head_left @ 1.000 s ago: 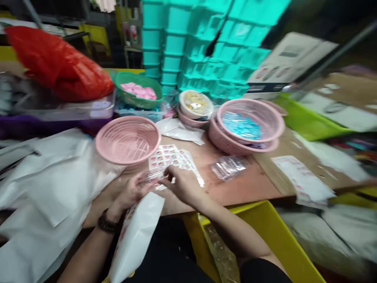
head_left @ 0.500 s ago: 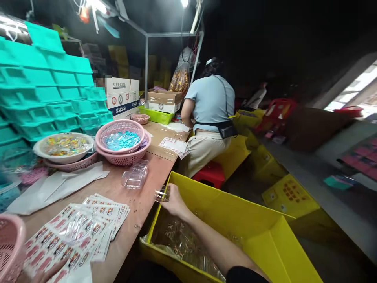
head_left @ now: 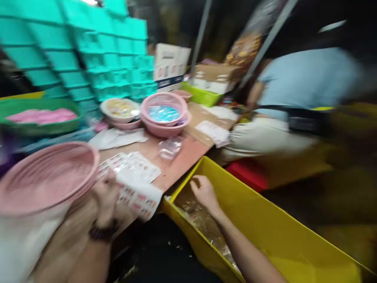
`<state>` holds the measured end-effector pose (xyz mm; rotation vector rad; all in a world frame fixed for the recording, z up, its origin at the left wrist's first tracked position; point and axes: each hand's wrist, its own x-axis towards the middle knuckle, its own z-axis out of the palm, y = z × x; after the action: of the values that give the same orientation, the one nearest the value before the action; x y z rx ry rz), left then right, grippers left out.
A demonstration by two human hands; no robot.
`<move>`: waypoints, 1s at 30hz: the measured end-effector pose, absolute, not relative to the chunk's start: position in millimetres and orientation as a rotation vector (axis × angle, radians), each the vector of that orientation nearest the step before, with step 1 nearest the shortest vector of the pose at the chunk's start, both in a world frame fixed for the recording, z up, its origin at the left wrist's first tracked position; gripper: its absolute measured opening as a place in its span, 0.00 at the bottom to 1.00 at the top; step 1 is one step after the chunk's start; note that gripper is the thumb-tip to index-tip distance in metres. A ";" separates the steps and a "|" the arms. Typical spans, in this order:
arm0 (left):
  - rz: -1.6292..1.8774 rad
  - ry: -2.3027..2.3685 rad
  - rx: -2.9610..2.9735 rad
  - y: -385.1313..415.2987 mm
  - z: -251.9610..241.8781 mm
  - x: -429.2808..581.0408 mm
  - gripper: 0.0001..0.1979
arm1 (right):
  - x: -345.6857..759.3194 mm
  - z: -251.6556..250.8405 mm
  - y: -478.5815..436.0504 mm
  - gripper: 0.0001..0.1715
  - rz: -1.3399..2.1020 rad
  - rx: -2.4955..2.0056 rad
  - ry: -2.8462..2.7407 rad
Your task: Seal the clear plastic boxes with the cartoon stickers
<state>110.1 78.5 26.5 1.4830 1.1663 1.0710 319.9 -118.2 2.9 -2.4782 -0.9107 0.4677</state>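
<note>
dim background surrounded the bench [head_left: 190, 154], partly blurred. nearest, the left hand [head_left: 105, 194] seemed to touch a sticker sheet [head_left: 140, 199] that overhung the bench edge; i could not tell whether that hand's grip was closed on it. the right hand [head_left: 204, 192] hung over the yellow box [head_left: 250, 206], grip apart, with nothing seen in it, which suggested a releasing step; the next move seemed to call for lifting clear of the rim. beyond lay clear packs [head_left: 170, 147], pink baskets [head_left: 166, 131] and teal bins [head_left: 119, 47].

Yellow box [head_left: 259, 220]; white sheet [head_left: 138, 196], red-printed rows; pink basket [head_left: 53, 179]; turquoise bins [head_left: 118, 51].
</note>
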 end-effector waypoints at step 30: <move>0.595 0.952 1.876 65.0 67.0 5.0 0.10 | 241.8 64.3 32.1 0.15 1.175 -1.294 -1.801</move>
<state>5.0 65.0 67.0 1.8762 0.9521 0.5952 241.8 32.1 64.3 -1.2937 -1.8008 1.1746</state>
